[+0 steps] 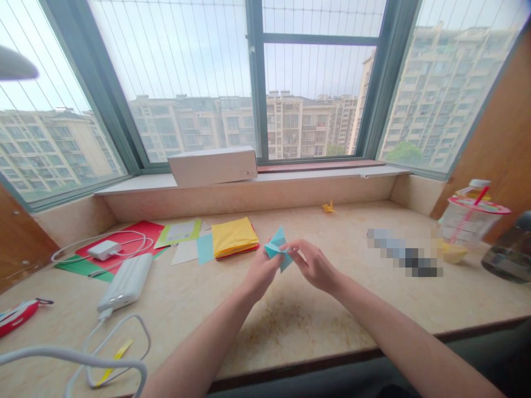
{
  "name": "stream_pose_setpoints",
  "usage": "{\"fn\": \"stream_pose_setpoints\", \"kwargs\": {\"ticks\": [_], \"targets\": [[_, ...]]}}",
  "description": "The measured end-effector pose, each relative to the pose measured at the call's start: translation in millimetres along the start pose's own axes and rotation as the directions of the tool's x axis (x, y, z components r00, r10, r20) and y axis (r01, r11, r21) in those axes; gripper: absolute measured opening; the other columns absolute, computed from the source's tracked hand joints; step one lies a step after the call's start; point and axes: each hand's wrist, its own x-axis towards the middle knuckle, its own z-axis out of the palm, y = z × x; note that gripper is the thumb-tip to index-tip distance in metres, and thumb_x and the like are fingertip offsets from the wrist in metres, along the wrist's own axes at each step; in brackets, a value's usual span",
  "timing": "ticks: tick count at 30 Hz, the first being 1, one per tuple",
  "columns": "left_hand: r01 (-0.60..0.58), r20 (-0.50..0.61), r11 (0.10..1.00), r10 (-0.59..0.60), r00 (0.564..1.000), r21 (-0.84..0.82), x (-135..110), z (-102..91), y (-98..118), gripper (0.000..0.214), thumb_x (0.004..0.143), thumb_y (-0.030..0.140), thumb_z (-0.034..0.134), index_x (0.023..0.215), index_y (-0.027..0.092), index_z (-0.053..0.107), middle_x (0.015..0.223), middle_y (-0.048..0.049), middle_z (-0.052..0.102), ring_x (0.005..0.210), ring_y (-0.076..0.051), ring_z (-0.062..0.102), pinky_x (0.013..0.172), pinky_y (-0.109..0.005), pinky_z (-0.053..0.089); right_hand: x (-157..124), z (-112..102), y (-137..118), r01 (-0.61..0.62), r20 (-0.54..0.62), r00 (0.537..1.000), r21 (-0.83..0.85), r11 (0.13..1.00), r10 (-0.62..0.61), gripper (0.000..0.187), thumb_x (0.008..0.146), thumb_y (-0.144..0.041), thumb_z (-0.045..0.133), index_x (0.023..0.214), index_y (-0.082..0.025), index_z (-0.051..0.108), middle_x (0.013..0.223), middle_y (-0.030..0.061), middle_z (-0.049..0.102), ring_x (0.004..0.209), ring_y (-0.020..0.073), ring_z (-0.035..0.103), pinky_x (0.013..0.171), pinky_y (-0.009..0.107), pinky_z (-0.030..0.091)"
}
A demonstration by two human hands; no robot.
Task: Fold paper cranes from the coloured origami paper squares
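Stretching wide below the window, a pale stone counter. Lying well left of the hands, a yellow paper stack. Meeting above mid-counter, left hand and right hand, equally near, both pinching a folded blue paper piece between them. Pointing up and away from the fingers, its tip, with the long axis tilting slightly right. Hiding behind the fingers, the lower folds; blurring out at right, a pixelated patch.

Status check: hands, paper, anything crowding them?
Left hand and right hand both pinch the folded blue paper, held above the desk. Yellow paper stack nearby, apart.
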Motion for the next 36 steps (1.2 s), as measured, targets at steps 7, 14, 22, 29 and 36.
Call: {"fn": "stream_pose_setpoints", "kwargs": {"ticks": [7, 14, 22, 29, 36], "targets": [[-0.081, 0.007, 0.993, 0.080, 0.997, 0.080, -2, -0.4, 4, 0.017, 0.078, 0.030, 0.068, 0.084, 0.014, 0.067, 0.078, -0.0014, 0.065, 0.074, -0.016, 0.055, 0.072, -0.026, 0.043, 3, -3, -11, 0.174, 0.054, 0.985, -0.190, 0.966, -0.167, 0.036, 0.085, -0.010, 0.055, 0.120, -0.020, 0.053, 0.123, 0.0119, 0.063, 0.113, 0.0256, 0.058, 0.096, 0.045, 0.046], [-0.150, 0.071, 0.969, 0.138, 0.988, 0.196, -2, 0.8, 1, 0.011, 0.079, 0.024, 0.063, 0.080, 0.015, 0.069, 0.081, -0.0022, 0.067, 0.077, -0.018, 0.056, 0.077, -0.030, 0.045, 2, 0, -10, 0.098, 0.045, 0.995, -0.364, 0.926, -0.087, 0.044, 0.086, -0.011, 0.058, 0.129, -0.019, 0.053, 0.126, 0.0135, 0.063, 0.112, 0.0284, 0.059, 0.093, 0.046, 0.046], [-0.197, 0.092, 0.956, 0.181, 0.979, 0.216, -1, 0.1, 1, 0.015, 0.082, 0.031, 0.064, 0.077, 0.016, 0.067, 0.081, -0.0021, 0.065, 0.077, -0.019, 0.054, 0.077, -0.029, 0.044, -1, 1, -5, 0.062, -0.050, 0.995, -0.307, 0.950, -0.081, 0.033, 0.088, -0.009, 0.054, 0.118, -0.021, 0.060, 0.115, 0.0097, 0.070, 0.104, 0.0256, 0.065, 0.090, 0.042, 0.050], [-0.223, 0.134, 0.939, 0.194, 0.972, 0.263, -5, 0.9, 1, 0.020, 0.083, 0.036, 0.064, 0.087, 0.017, 0.069, 0.085, -0.0033, 0.067, 0.081, -0.021, 0.056, 0.078, -0.030, 0.044, -3, 1, 0, 0.017, -0.111, 0.992, -0.309, 0.951, -0.054, 0.025, 0.091, -0.022, 0.056, 0.116, -0.021, 0.058, 0.104, 0.0101, 0.072, 0.094, 0.0259, 0.068, 0.084, 0.041, 0.053], [-0.213, 0.175, 0.918, 0.161, 0.971, 0.336, -6, 3.3, 4, 0.026, 0.088, 0.034, 0.059, 0.107, 0.018, 0.068, 0.098, -0.0043, 0.069, 0.090, -0.022, 0.059, 0.081, -0.029, 0.045, -3, 2, 0, -0.176, -0.290, 0.947, -0.102, 0.979, 0.140, 0.016, 0.093, -0.032, 0.056, 0.106, -0.023, 0.059, 0.097, 0.0067, 0.074, 0.086, 0.0230, 0.070, 0.075, 0.034, 0.055]]}}
